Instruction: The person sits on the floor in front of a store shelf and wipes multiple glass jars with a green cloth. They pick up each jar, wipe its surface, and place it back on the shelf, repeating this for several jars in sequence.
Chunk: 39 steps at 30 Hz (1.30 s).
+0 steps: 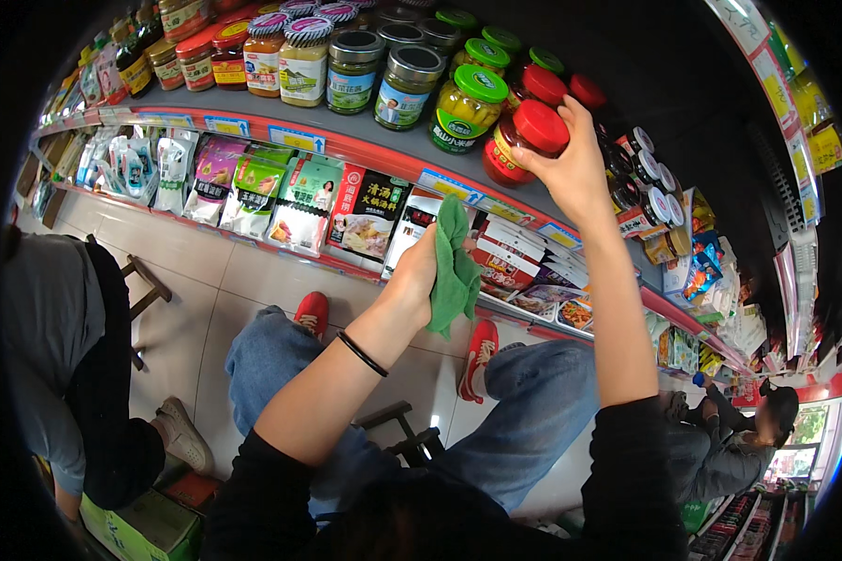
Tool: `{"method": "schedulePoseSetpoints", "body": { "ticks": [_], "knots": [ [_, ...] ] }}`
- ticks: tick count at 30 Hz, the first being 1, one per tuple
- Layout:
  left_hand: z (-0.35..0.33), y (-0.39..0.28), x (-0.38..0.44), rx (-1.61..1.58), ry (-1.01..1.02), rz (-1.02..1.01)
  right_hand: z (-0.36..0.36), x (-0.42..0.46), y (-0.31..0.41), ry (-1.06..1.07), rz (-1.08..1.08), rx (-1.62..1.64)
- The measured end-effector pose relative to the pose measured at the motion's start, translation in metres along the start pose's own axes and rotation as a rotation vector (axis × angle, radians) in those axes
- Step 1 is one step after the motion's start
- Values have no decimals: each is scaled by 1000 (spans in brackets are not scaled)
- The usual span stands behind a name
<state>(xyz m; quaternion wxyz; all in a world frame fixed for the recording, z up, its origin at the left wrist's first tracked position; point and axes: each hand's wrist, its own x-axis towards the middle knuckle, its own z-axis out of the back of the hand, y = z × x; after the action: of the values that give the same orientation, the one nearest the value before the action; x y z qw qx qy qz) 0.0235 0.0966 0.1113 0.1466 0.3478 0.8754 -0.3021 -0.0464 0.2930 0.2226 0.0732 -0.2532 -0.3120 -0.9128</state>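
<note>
My right hand (568, 165) grips a red-lidded glass jar (509, 144) of red sauce at the front edge of the grey shelf (252, 112). Its thumb lies on the near side and its fingers reach around the lid; whether the jar's base touches the shelf I cannot tell. In my left hand (417, 277) is a folded green cloth (454, 270), held in front of the lower shelf. Left of the held jar stands a green-lidded jar of pickled yellow peppers (466, 109). Another red-lidded jar (542, 85) is just behind.
Dark-lidded jars (408, 88) and striped-lidded jars (304, 63) line the shelf leftward. White-lidded jars (649, 210) lie to the right. Bagged starch (252, 189) and boxed soup base (366, 210) fill the lower shelf. One person (56, 336) is at left, another (730, 435) at right. A green carton (140, 526) is on the floor.
</note>
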Motion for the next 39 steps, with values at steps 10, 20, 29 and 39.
{"method": "schedulePoseSetpoints", "body": {
  "ticks": [10, 20, 29, 39],
  "knots": [
    [-6, 11, 2, -46, 82, 24, 25, 53, -11, 299, 25, -133],
    [-17, 9, -1, -226, -19, -16, 29, 142, -58, 495, -328, -239],
    [-12, 7, 3, -35, 137, -24, 17, 144, -61, 420, -478, -10],
    [-22, -5, -20, 365, 479, -416, 93, 69, -7, -212, -84, 11]
  ]
}}
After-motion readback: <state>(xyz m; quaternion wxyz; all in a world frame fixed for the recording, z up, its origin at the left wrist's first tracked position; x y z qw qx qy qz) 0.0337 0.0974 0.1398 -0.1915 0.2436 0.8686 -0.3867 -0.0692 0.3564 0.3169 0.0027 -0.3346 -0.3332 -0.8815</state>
